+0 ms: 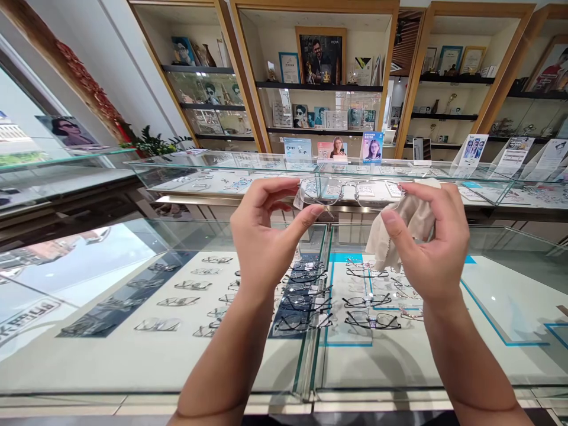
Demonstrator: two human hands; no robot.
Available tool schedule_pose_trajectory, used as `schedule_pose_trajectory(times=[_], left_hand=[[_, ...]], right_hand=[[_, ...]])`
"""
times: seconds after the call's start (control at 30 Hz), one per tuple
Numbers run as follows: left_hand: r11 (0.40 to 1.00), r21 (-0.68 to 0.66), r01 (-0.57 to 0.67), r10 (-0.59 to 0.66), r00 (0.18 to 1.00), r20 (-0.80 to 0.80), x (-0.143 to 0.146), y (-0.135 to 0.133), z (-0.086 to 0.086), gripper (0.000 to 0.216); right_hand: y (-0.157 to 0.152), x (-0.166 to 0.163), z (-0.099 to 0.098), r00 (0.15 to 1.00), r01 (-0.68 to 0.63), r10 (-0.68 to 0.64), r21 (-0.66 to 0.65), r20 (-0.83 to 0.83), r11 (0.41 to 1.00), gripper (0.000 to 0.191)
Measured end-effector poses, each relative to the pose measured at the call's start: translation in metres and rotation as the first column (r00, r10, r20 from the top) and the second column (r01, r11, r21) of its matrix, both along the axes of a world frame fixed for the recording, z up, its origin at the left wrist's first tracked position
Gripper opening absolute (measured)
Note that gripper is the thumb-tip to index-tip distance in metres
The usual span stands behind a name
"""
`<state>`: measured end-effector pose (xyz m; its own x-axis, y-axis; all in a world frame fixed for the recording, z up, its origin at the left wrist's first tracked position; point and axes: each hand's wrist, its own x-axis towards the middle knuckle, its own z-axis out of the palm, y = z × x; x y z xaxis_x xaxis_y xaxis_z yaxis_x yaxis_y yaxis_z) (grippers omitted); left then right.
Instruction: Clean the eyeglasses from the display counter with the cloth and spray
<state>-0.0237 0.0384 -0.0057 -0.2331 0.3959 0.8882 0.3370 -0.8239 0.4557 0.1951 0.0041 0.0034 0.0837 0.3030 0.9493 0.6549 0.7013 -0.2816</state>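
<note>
A pair of thin-rimmed eyeglasses [349, 184] is held up level above the glass display case, one side in each hand. My left hand [265, 231] pinches the glasses' left end between thumb and fingers, where a small clear tag [299, 199] shows. At the other end, my right hand [428, 236] has its fingertips on the frame's right side. A beige cleaning cloth [377, 241] is tucked in the right hand and hangs below its fingers. The temple arms are mostly hard to make out.
Below my hands is a glass display case [248, 361] with rows of eyeglasses [373, 319] inside. A second glass counter [248, 177] stands across, topped with a blue advertising card [371, 147] and others. Wooden-framed shelves [319, 87] line the back wall. A plant [155, 141] sits at left.
</note>
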Motion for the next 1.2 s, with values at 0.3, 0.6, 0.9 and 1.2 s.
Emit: schedule_pose_trajectory(times=[0.3, 0.6, 0.9, 1.2], left_hand=[[0.998, -0.009, 0.068, -0.068, 0.998, -0.008, -0.003, 0.009, -0.004, 0.036], [0.997, 0.078, -0.021, 0.023, 1.000, -0.019, 0.002, 0.003, -0.004, 0.038], [0.957, 0.257, -0.134, 0.152, 0.987, -0.050, 0.009, -0.004, -0.003, 0.042], [0.996, 0.087, 0.028, -0.029, 1.000, 0.011, 0.000, 0.007, -0.003, 0.043]], right_hand=[[-0.003, -0.004, -0.001, 1.000, 0.030, -0.030, 0.000, -0.010, 1.000, 0.025], [-0.002, -0.003, 0.001, 1.000, 0.009, -0.009, -0.040, -0.022, 0.999, 0.025], [0.005, 0.002, 0.001, 0.999, -0.041, 0.040, -0.139, -0.012, 0.989, 0.025], [-0.002, -0.006, 0.000, 0.999, 0.027, -0.027, 0.002, -0.018, 1.000, 0.024]])
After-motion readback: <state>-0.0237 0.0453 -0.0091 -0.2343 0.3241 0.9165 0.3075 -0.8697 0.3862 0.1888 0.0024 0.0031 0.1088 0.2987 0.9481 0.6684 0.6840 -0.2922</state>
